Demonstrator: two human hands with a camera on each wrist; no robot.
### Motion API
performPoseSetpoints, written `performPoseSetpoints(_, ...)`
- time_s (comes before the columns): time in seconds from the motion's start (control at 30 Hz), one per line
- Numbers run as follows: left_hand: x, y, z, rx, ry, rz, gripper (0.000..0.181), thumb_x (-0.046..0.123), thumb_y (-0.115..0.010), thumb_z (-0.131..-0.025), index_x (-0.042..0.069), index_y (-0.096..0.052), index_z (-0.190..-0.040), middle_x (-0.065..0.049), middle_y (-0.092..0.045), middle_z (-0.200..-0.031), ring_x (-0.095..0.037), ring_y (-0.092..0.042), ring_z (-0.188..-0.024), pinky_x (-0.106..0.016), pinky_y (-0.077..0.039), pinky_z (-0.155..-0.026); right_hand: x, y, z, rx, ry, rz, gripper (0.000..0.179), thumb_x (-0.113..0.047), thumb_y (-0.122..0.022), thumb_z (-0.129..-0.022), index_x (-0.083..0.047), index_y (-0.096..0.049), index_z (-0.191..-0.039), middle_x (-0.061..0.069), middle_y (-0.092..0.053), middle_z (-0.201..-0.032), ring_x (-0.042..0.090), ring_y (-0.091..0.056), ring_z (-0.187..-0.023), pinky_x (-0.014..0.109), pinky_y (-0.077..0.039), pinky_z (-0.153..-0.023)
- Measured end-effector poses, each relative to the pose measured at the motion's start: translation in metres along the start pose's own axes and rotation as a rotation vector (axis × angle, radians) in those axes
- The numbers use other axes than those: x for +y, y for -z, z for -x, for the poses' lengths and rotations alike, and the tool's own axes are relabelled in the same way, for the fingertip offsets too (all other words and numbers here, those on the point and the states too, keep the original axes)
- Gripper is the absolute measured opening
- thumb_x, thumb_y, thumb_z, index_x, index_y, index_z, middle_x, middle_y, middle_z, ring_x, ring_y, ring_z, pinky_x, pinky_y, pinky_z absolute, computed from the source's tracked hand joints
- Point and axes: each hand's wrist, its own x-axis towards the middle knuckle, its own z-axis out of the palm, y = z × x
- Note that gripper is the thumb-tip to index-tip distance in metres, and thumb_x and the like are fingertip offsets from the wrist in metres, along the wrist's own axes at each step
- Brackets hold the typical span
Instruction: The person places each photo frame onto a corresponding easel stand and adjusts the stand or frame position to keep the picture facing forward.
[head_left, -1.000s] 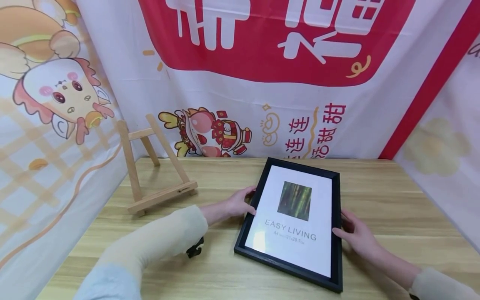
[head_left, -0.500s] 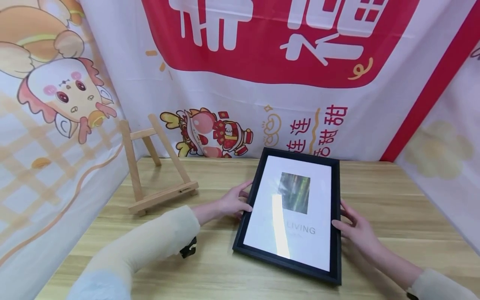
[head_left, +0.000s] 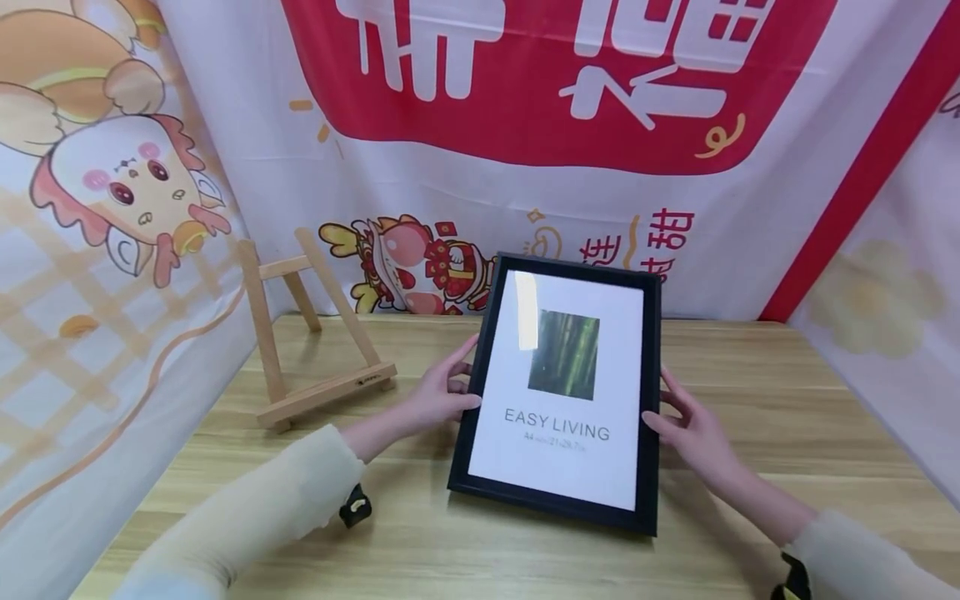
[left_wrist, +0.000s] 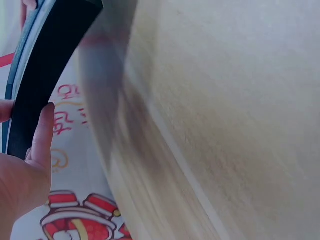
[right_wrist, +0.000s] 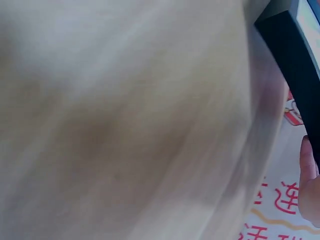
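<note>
A black picture frame [head_left: 573, 496] with a white insert, a small bamboo picture and the words EASY LIVING is held between both hands, its top tilted back. My left hand [head_left: 441, 392] grips its left side, thumb on the front edge and fingers behind. On the opposite side my right hand [head_left: 697, 433] grips it the same way. In the left wrist view the black side edge [left_wrist: 50, 65] lies between thumb and fingers, apart from the table. The right wrist view shows the frame's side [right_wrist: 290, 65] and only part of the right hand [right_wrist: 310, 195].
A small wooden easel [head_left: 326, 390] stands on the wood-grain table [head_left: 750, 375], left of the frame. Behind the table hangs a printed cloth [head_left: 420, 192] in red and white. More printed cloth [head_left: 112, 333] covers the left side.
Both hands have lifted the picture frame and moved it up and to the left. It is tilted more upright than before. The easel stays in place.
</note>
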Motion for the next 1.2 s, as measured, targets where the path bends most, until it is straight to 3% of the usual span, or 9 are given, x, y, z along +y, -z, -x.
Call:
performPoseSetpoints(0.13,0.002,0.011,0.012,0.056,-0.087,-0.038,0.095,-0.01,-0.063,-0.086,0.033,-0.015,-0.157,-0.023,-0.05,-0.128,-0.029,-0.063,-0.091,-0.041,-0.059,-0.065,-0.008,-0.009,-0.01,0.01,0.085,-0.032,0.075,-0.022,-0.061,-0.097,-0.027,-0.014,-0.156,0.025,-0.032,-0.151,0.039,-0.055,-0.116,0.027,-0.056,-0.079)
performPoseSetpoints(0.3,0.003,0.025,0.033,0.128,-0.146,-0.073,0.095,-0.012,-0.063,-0.086,0.033,-0.018,-0.156,-0.023,-0.051,-0.13,-0.03,-0.062,-0.094,-0.04,-0.059,-0.069,-0.019,-0.027,-0.024,-0.018,0.201,-0.117,0.074,-0.007,-0.061,-0.096,-0.018,-0.02,-0.156,0.026,-0.036,-0.148,0.032,-0.058,-0.11,0.023,-0.055,-0.077)
performPoseSetpoints(0.5,0.002,0.042,0.061,0.231,-0.238,-0.142,0.094,-0.014,-0.064,-0.084,0.027,-0.02,-0.156,-0.023,-0.051,-0.134,-0.035,-0.059,-0.102,-0.039,-0.055,-0.084,-0.038,-0.046,-0.043,-0.09,0.256,-0.149,0.074,-0.003,-0.059,-0.096,-0.024,-0.021,-0.156,0.018,-0.03,-0.154,0.041,-0.053,-0.115,0.025,-0.055,-0.081)
performPoseSetpoints(0.67,0.008,0.056,0.086,0.322,-0.246,-0.218,0.094,-0.011,-0.064,-0.086,0.03,-0.018,-0.156,-0.022,-0.051,-0.132,-0.035,-0.055,-0.112,-0.035,-0.051,-0.093,-0.056,-0.062,-0.06,-0.12,0.302,-0.109,0.074,-0.002,-0.06,-0.095,-0.025,-0.023,-0.155,0.013,-0.028,-0.156,0.038,-0.048,-0.124,0.03,-0.052,-0.088)
performPoseSetpoints(0.87,0.015,0.069,0.11,0.432,-0.286,-0.299,0.095,-0.012,-0.063,-0.086,0.03,-0.015,-0.157,-0.021,-0.046,-0.14,-0.034,-0.055,-0.111,-0.02,-0.05,-0.087,-0.078,-0.089,-0.081,-0.123,0.382,-0.147,0.076,0.007,-0.058,-0.092,-0.022,-0.026,-0.155,0.011,-0.034,-0.154,0.033,-0.046,-0.126,0.039,-0.049,-0.096)
performPoseSetpoints(1.03,0.017,0.079,0.121,0.536,-0.341,-0.348,0.096,-0.015,-0.063,-0.085,0.029,-0.017,-0.157,-0.019,-0.048,-0.135,-0.022,-0.058,-0.103,-0.016,-0.05,-0.083,-0.097,-0.112,-0.097,-0.115,0.405,-0.21,0.077,0.011,-0.054,-0.091,-0.023,-0.027,-0.155,0.013,-0.04,-0.149,0.032,-0.049,-0.123,0.042,-0.048,-0.097)
performPoseSetpoints(1.2,0.022,0.088,0.134,0.613,-0.365,-0.322,0.096,-0.018,-0.061,-0.084,0.025,-0.016,-0.157,-0.021,-0.049,-0.126,-0.012,-0.057,-0.096,-0.02,-0.055,-0.06,-0.116,-0.134,-0.11,-0.143,0.46,-0.218,0.076,0.012,-0.048,-0.095,-0.022,-0.02,-0.157,0.02,-0.041,-0.144,0.038,-0.056,-0.113,0.045,-0.049,-0.095)
